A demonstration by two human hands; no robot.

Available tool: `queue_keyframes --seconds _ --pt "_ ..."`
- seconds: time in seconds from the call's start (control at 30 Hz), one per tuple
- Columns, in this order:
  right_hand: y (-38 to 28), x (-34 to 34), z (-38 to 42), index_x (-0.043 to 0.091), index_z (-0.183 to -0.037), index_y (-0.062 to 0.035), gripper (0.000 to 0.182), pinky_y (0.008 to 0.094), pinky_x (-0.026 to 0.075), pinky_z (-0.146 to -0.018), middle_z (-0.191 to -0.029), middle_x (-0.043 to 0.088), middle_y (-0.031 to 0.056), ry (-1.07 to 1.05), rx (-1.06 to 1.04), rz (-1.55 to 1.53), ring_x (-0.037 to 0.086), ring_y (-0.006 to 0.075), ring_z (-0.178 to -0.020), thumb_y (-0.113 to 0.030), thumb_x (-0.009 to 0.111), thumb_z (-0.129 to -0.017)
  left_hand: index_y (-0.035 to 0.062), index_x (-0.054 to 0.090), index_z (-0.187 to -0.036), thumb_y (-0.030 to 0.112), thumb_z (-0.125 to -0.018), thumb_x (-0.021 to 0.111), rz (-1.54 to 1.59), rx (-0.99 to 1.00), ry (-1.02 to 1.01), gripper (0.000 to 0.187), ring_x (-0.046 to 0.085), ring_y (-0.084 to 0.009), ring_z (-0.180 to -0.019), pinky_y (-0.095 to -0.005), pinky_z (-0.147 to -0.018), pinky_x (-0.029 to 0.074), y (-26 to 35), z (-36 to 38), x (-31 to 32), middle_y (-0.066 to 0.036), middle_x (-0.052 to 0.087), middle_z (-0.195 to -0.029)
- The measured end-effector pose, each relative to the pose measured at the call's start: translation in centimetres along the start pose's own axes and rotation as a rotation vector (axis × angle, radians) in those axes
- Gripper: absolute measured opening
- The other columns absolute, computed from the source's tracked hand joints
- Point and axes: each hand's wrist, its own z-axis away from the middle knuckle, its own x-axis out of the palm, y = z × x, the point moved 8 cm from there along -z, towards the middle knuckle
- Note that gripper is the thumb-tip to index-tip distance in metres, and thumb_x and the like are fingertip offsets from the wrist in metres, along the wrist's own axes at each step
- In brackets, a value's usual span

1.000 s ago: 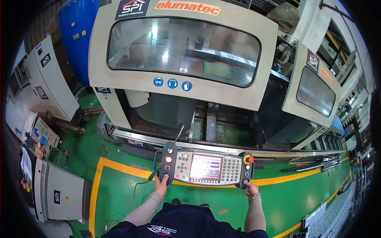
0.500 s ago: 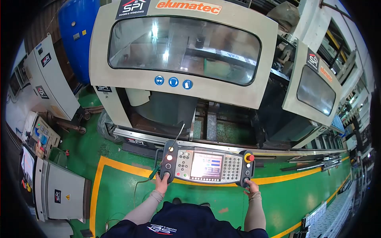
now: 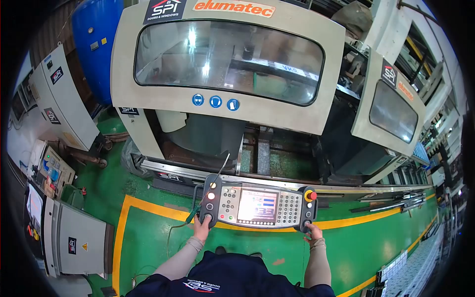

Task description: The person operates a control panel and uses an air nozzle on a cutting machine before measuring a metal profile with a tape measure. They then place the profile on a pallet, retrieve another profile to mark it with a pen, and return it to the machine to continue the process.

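A wide control pendant (image 3: 232,217) with a lit screen (image 3: 258,206), a keypad (image 3: 288,209) and a red emergency stop button (image 3: 310,196) is held level in front of my body. My left hand (image 3: 201,228) is closed at its lower left end, thumb on a round black button. Beside that hand is a green-handled tool (image 3: 192,216) with a long thin rod and a cable or hose; it looks like an air blow gun. At the lower right end, my right hand (image 3: 313,231) grips the pendant, thumb at a round button, other fingers partly hidden.
Ahead stands a large machine with a beige windowed hood (image 3: 222,111) and a second hood (image 3: 391,116) to the right. Grey cabinets (image 3: 81,237) line the left. A yellow line (image 3: 158,210) crosses the green floor. Metal profiles (image 3: 396,203) lie at the right.
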Motion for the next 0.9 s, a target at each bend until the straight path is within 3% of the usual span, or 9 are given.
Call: queue_keyframes --seconds 0.13,0.23,0.43,0.73,0.9 --pt "-0.3 0.1 0.5 0.062 -0.118 -0.0168 0.051 0.0439 0.048 -0.072 -0.118 0.057 0.0017 0.005 0.010 0.003 0.052 0.0214 -0.094 -0.036 0.078 -0.074 0.0057 0.016 -0.152 0.035 -0.087 0.070 0.004 0.025 0.004 0.089 0.061 -0.0190 -0.102 -0.0325 -0.068 0.053 0.0 -0.2 -0.1 -0.011 0.054 -0.130" --pt "-0.2 0.1 0.2 0.060 -0.123 -0.0135 0.061 0.0451 0.049 -0.069 -0.122 0.056 0.0046 -0.010 0.014 -0.006 0.051 0.0270 -0.103 -0.036 0.081 -0.071 0.0053 0.014 -0.153 0.034 -0.087 0.070 0.021 -0.002 0.005 0.091 0.061 -0.0196 -0.103 -0.0326 -0.070 0.054 -0.1 -0.1 -0.1 -0.012 0.053 -0.131" --pt "-0.1 0.0 0.0 0.060 -0.125 -0.0141 0.061 0.0466 0.048 -0.071 -0.123 0.056 0.0048 0.000 0.015 -0.010 0.051 0.0278 -0.105 -0.036 0.080 -0.072 0.0046 0.013 -0.153 0.033 -0.086 0.071 -0.009 -0.007 -0.002 0.092 0.061 -0.0198 -0.104 -0.0325 -0.072 0.054 0.0 0.0 -0.2 -0.012 0.052 -0.131" --pt "-0.1 0.1 -0.1 0.060 -0.124 -0.0149 0.058 0.0483 0.047 -0.075 -0.124 0.055 0.0031 -0.020 0.019 0.007 0.049 0.0288 -0.108 -0.036 0.079 -0.073 0.0020 0.020 -0.150 0.027 -0.089 0.068 -0.011 -0.023 -0.024 0.082 0.059 -0.0194 -0.109 -0.0308 -0.080 0.053 1.0 0.5 0.2 -0.013 0.052 -0.131" --pt "-0.1 0.2 0.1 0.061 -0.121 -0.0148 0.055 0.0484 0.047 -0.076 -0.121 0.057 0.0035 -0.005 0.024 -0.008 0.050 0.0288 -0.107 -0.035 0.079 -0.074 0.0020 0.019 -0.150 0.030 -0.088 0.068 0.011 0.018 0.003 0.083 0.061 -0.0177 -0.101 -0.0293 -0.071 0.053 0.5 0.1 -0.1 -0.011 0.056 -0.126"
